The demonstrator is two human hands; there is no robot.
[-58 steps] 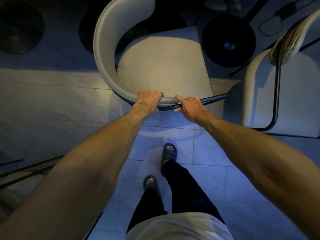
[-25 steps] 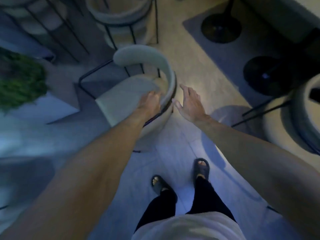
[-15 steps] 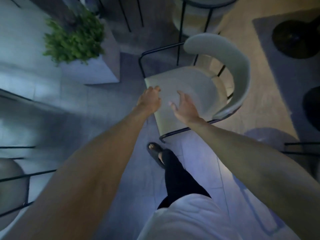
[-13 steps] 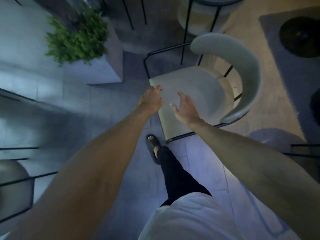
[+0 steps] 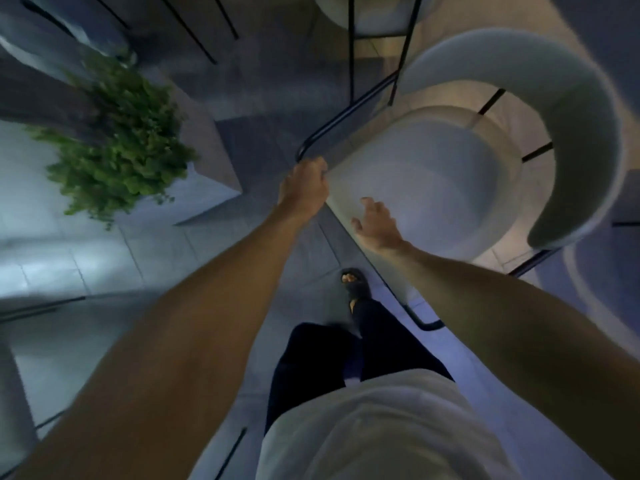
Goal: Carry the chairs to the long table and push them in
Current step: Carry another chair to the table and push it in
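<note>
Cream chair (image 5: 433, 174), left grip (image 5: 304, 188) at its seat corner.

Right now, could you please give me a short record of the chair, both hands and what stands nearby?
chair: upright on the floor, front edge toward the person
left hand: fingers curled at seat's front corner, grip unclear
right hand: open, fingers spread above seat's front edge
nearby: potted plant at left, second chair beyond

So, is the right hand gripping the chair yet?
No, the right hand has spread fingers at the chair seat edge, curled round nothing.
</note>
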